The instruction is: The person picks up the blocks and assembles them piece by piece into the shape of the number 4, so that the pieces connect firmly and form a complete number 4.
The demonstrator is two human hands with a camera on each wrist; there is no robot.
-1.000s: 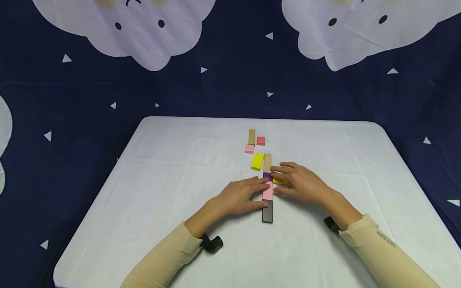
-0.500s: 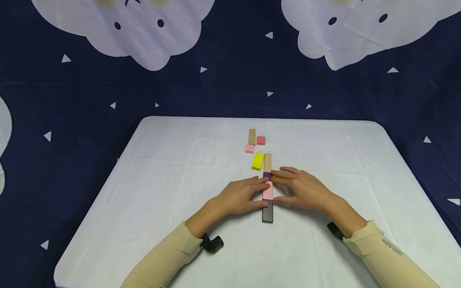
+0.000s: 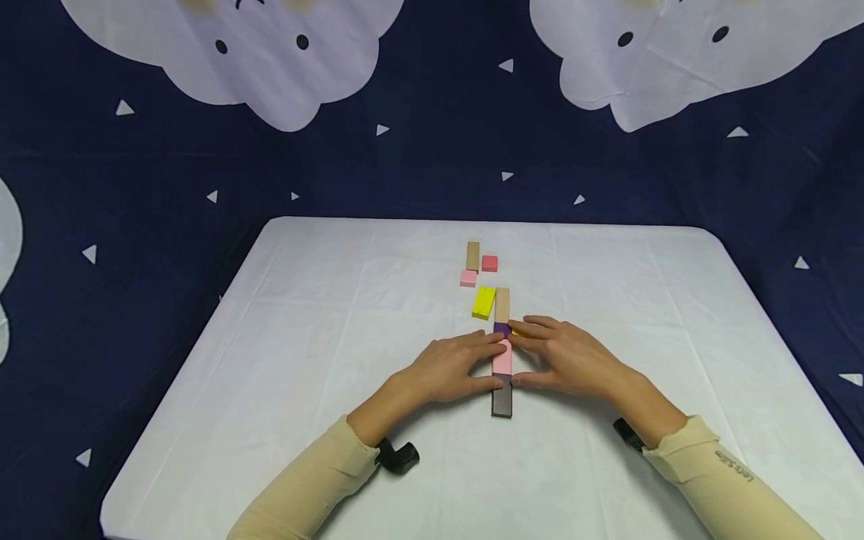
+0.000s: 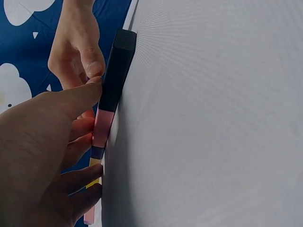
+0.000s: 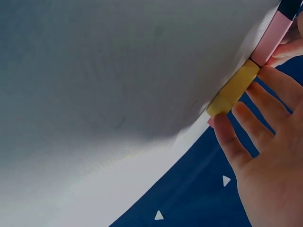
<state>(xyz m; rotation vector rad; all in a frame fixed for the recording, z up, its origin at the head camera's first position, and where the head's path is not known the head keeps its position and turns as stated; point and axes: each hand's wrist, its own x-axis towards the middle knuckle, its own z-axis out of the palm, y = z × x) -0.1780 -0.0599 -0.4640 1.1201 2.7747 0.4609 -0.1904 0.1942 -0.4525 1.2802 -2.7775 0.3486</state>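
Flat blocks form a straight row on the table in the head view: a wooden block [image 3: 502,305], a purple block [image 3: 500,328], a pink block [image 3: 502,364] and a black block [image 3: 502,403] nearest me. My left hand [image 3: 445,367] rests along the row's left side, its fingers on the purple and pink blocks and its thumb on the black one. From the right, my right hand [image 3: 574,356] touches the row with outstretched fingers; its thumb lies by the pink-black joint. A yellow block [image 5: 233,90] stands against those fingers, mostly hidden in the head view.
Beyond the row lie a bright yellow block [image 3: 483,303], a light pink block [image 3: 468,278], a red block [image 3: 489,263] and another wooden block [image 3: 472,256]. The white table [image 3: 324,300] has a dark blue curtain [image 3: 439,172] behind it.
My right hand has shifted slightly toward me, its thumb now beside the pink-black joint, and it covers more of the yellow block. The left hand and the row look unmoved.
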